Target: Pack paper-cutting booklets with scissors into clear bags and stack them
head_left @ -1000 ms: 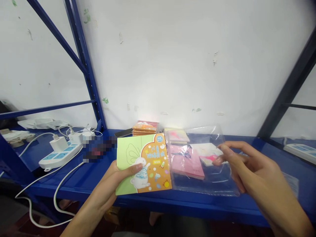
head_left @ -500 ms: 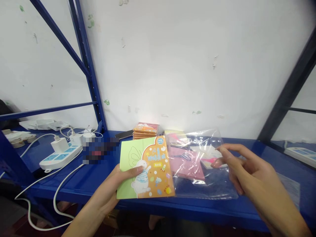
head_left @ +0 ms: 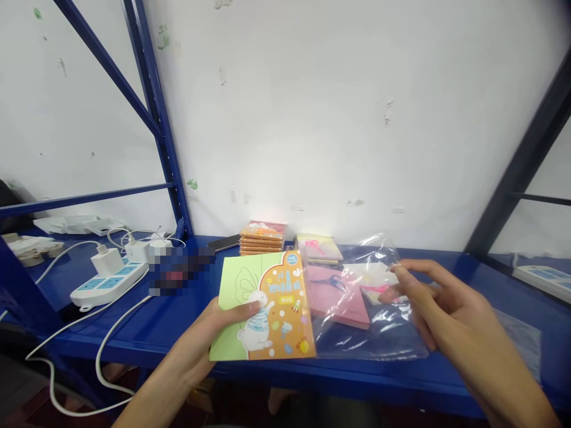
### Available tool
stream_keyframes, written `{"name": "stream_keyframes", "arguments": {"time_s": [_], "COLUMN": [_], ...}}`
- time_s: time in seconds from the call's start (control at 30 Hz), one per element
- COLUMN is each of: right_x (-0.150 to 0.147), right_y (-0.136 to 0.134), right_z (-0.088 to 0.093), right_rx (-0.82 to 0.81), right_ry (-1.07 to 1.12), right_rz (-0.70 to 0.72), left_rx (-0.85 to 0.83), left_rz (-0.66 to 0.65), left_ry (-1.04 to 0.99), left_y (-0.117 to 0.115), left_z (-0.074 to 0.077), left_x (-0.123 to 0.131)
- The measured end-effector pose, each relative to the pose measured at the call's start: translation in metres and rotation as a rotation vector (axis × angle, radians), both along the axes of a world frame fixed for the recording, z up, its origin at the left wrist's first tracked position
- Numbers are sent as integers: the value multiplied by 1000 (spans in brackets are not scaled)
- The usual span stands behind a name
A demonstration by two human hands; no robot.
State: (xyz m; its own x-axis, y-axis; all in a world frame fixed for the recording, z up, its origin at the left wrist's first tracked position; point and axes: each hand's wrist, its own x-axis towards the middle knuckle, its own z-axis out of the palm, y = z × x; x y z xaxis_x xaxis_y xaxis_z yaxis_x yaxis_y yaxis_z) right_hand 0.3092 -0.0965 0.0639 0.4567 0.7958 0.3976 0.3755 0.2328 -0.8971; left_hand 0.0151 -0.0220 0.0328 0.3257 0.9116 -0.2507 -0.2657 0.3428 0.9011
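Note:
My left hand (head_left: 200,333) grips a thin booklet (head_left: 289,333) by its left side, thumb on the white rabbit of its green and orange cover. Pinched between the fingers of my right hand (head_left: 446,309) is the upper right edge of a clear plastic bag (head_left: 392,342). The bag's left edge meets the booklet's right edge; whether the booklet is inside its mouth I cannot tell. Seen through the film are a pink paper stack (head_left: 339,309) with dark-blue scissors (head_left: 328,282) on it, and pink scissors (head_left: 377,289) on white sheets.
A pile of wrapped booklets (head_left: 262,244) stands by the wall, beside a yellowish pad (head_left: 330,251) with pink scissors (head_left: 313,244) on top. A white power strip (head_left: 111,282) with cables lies left on the blue table (head_left: 178,324). Another clear bag (head_left: 524,339) lies at right.
The booklet has tilted slightly, its top edge now a little lower. The bag's film has shifted to the right at its upper left, uncovering the yellowish pad. Both hands stay nearly in place.

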Motion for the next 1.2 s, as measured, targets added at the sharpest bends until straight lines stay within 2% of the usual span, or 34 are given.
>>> {"name": "stream_keyframes", "arguments": {"time_s": [0.23, 0.47, 0.63, 0.83, 1.0, 1.2], "right_x": [8, -5, -5, -1, -6, -6], "right_y": [1, -1, -2, -2, -1, -6], "right_z": [-4, 1, 2, 2, 3, 4], "right_rx": [28, 0, -57, -189, -123, -40], "right_ry": [-47, -14, -10, -43, -8, -13], "right_rz": [29, -23, -19, 55, 102, 59], "left_rx": [7, 1, -18, -16, -10, -18], "left_rz": [2, -10, -6, -42, -50, -34], "left_ry": [1, 22, 15, 12, 19, 29], "left_y": [0, 2, 3, 1, -2, -5], "left_z": [-1, -5, -6, -5, -3, 0], "left_x": [1, 1, 2, 3, 4, 6]}}
